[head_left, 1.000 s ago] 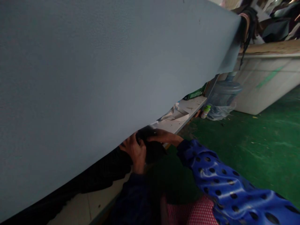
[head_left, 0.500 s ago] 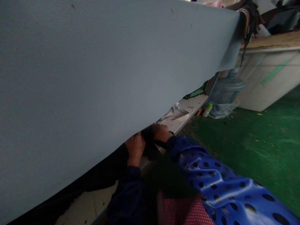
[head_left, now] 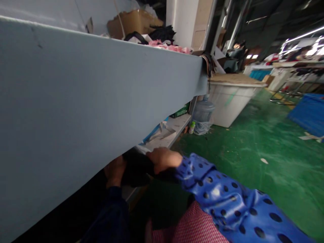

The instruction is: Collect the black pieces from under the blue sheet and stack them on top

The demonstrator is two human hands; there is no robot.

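Black soft fabric (head_left: 136, 168), bunched into a dark bundle, sits between the two hands just under the lower edge of a broad grey-blue table panel (head_left: 88, 98) that fills the left of the view. The right hand (head_left: 163, 159), coming out of a shiny blue sleeve with dark dots (head_left: 222, 199), lies curled over the bundle's right end with its fingers closed on the cloth. The left hand (head_left: 115, 170), in a dark navy sleeve (head_left: 111, 216), is partly in the panel's shadow; it presses against the bundle's left end, but whether its fingers are closed on the cloth cannot be told. The bundle rests at the near edge of a low white shelf (head_left: 174, 126) that runs under the panel.

On that shelf farther back lie crumpled white and blue sheets (head_left: 159, 133) and a green box (head_left: 181, 111). At its far end a clear plastic water jug (head_left: 203, 113) stands on the green floor (head_left: 253, 152), with a small white bottle with a green cap (head_left: 192, 127) just beside it. Near the jug stands a large white tub (head_left: 227, 104) covered by a brown board; its contents are hidden. On top of the panel, a brown cardboard box (head_left: 131, 23) sits among pink and black cloth scraps (head_left: 167, 45); what the box holds cannot be seen. Red-and-white checked cloth (head_left: 194, 229) shows at the bottom of the view.
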